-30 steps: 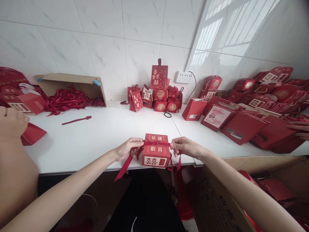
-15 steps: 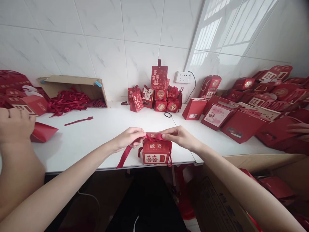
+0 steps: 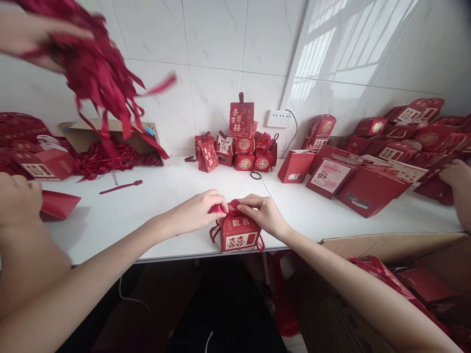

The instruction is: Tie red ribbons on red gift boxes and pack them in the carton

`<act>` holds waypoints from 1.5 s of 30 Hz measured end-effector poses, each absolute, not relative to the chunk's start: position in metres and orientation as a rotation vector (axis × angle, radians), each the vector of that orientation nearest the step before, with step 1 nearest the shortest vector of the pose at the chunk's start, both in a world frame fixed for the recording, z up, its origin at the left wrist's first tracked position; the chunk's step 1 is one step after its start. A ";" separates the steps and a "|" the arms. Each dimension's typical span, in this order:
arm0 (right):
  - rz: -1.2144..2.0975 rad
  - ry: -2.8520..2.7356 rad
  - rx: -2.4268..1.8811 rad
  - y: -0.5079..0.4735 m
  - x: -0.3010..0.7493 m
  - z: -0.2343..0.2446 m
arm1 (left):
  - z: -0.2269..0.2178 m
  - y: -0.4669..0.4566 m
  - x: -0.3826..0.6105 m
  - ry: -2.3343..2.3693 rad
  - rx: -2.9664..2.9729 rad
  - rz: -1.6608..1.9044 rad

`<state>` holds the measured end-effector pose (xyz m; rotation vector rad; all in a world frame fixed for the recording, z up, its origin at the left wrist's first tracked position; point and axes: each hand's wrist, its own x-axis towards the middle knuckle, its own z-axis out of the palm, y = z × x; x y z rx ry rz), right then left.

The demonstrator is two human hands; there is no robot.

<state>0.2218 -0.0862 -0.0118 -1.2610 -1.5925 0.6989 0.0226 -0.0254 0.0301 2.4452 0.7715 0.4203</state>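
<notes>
A red gift box [image 3: 241, 234] with white and gold characters and twisted cord handles stands near the front edge of the white table, turned slightly. Both my hands are at its top, working a red ribbon [image 3: 233, 208]. My left hand [image 3: 209, 208] pinches the ribbon on the left side of the box's top. On the right side, my right hand [image 3: 263, 211] pinches the ribbon between thumb and fingers. The fingers partly cover the ribbon, so I cannot tell how it is looped.
A co-worker's hand [image 3: 40, 41] lifts a bunch of red ribbons [image 3: 93, 73] at upper left; another person's hand [image 3: 18, 201] is below. An open carton [image 3: 79, 139] holds ribbons. Finished boxes [image 3: 243, 162] stand by the wall. Red bags [image 3: 371, 189] and a person's hand [image 3: 456, 176] are at right.
A co-worker's hand has raised a bunch of ribbons at upper left. My left hand has moved closer to the box's top, and the box has turned a little.
</notes>
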 end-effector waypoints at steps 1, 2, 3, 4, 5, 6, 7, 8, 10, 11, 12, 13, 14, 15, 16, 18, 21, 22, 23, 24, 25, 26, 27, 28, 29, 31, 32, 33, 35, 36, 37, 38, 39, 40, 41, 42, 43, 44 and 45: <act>0.691 -1.600 -1.263 -0.086 0.221 -0.012 | 0.031 -0.026 0.025 0.762 2.468 0.446; 0.685 -1.611 -1.266 -0.086 0.221 -0.013 | 0.032 -0.027 0.027 0.748 2.484 0.470; 0.680 -1.624 -1.268 -0.086 0.220 -0.013 | 0.033 -0.028 0.028 0.726 2.490 0.495; 0.679 -1.642 -1.270 -0.086 0.220 -0.013 | 0.035 -0.028 0.030 0.699 2.490 0.512; 0.677 -1.660 -1.269 -0.086 0.219 -0.013 | 0.036 -0.028 0.032 0.671 2.488 0.521; 0.673 -1.678 -1.267 -0.087 0.219 -0.013 | 0.037 -0.028 0.034 0.646 2.485 0.519; 0.667 -1.694 -1.267 -0.087 0.218 -0.012 | 0.038 -0.028 0.035 0.626 2.486 0.514; 0.663 -1.700 -1.269 -0.087 0.218 -0.012 | 0.039 -0.027 0.037 0.610 2.493 0.508; 0.686 -1.675 -1.271 -0.087 0.217 -0.013 | 0.039 -0.025 0.040 0.594 2.519 0.509; 0.713 -1.640 -1.265 -0.086 0.217 -0.013 | 0.040 -0.024 0.042 0.589 2.531 0.517; 0.743 -1.600 -1.255 -0.086 0.217 -0.014 | 0.040 -0.023 0.043 0.587 2.538 0.527; 0.774 -1.561 -1.241 -0.086 0.217 -0.015 | 0.040 -0.022 0.044 0.588 2.540 0.538; 0.800 -1.529 -1.228 -0.085 0.217 -0.016 | 0.041 -0.021 0.046 0.594 2.535 0.547; 0.819 -1.508 -1.220 -0.085 0.216 -0.016 | 0.041 -0.020 0.047 0.602 2.525 0.554; 0.834 -1.495 -1.218 -0.085 0.216 -0.017 | 0.041 -0.019 0.049 0.609 2.511 0.559; 0.869 -1.480 -1.218 -0.086 0.215 -0.017 | 0.039 -0.014 0.051 0.621 2.480 0.568; 0.925 -1.454 -1.196 -0.087 0.215 -0.016 | 0.031 -0.006 0.056 0.658 2.407 0.594; 0.944 -1.437 -1.186 -0.087 0.215 -0.016 | 0.026 -0.003 0.057 0.682 2.374 0.611; 0.964 -1.417 -1.179 -0.087 0.215 -0.017 | 0.022 -0.001 0.058 0.707 2.340 0.629; 0.986 -1.397 -1.175 -0.087 0.216 -0.017 | 0.017 0.001 0.059 0.728 2.309 0.644; 1.001 -1.379 -1.176 -0.087 0.216 -0.018 | 0.012 0.002 0.059 0.744 2.283 0.647; 1.008 -1.365 -1.178 -0.087 0.217 -0.018 | 0.007 0.002 0.059 0.752 2.264 0.632; 1.005 -1.356 -1.180 -0.086 0.218 -0.019 | 0.003 0.001 0.058 0.754 2.253 0.609; 0.993 -1.352 -1.180 -0.086 0.219 -0.019 | 0.000 0.000 0.057 0.751 2.246 0.584; 0.974 -1.351 -1.179 -0.085 0.220 -0.020 | -0.001 -0.003 0.055 0.748 2.247 0.566; 0.939 -1.354 -1.173 -0.085 0.221 -0.020 | -0.003 -0.009 0.052 0.734 2.270 0.568; 0.929 -1.360 -1.174 -0.085 0.221 -0.020 | -0.003 -0.013 0.051 0.725 2.290 0.582; 0.918 -1.371 -1.181 -0.086 0.221 -0.019 | -0.002 -0.016 0.050 0.720 2.312 0.596; 0.882 -1.395 -1.207 -0.087 0.220 -0.018 | -0.001 -0.023 0.048 0.716 2.348 0.615; 0.856 -1.409 -1.224 -0.088 0.220 -0.017 | -0.001 -0.027 0.048 0.716 2.353 0.621; 0.829 -1.421 -1.241 -0.089 0.219 -0.017 | -0.002 -0.030 0.049 0.725 2.343 0.626; 0.805 -1.430 -1.258 -0.090 0.219 -0.016 | -0.003 -0.032 0.050 0.741 2.319 0.633; 0.786 -1.439 -1.270 -0.090 0.219 -0.016 | -0.006 -0.034 0.051 0.765 2.283 0.648; 0.769 -1.450 -1.279 -0.091 0.219 -0.017 | -0.009 -0.036 0.053 0.791 2.242 0.673; 0.753 -1.462 -1.285 -0.091 0.219 -0.017 | -0.012 -0.038 0.055 0.818 2.198 0.707; 0.736 -1.473 -1.287 -0.091 0.220 -0.017 | -0.016 -0.039 0.057 0.835 2.155 0.745; 0.722 -1.483 -1.286 -0.091 0.220 -0.018 | -0.020 -0.040 0.058 0.838 2.113 0.783; 0.712 -1.490 -1.282 -0.091 0.221 -0.018 | -0.023 -0.040 0.060 0.829 2.072 0.819; 0.706 -1.496 -1.279 -0.092 0.221 -0.019 | -0.026 -0.041 0.061 0.813 2.031 0.847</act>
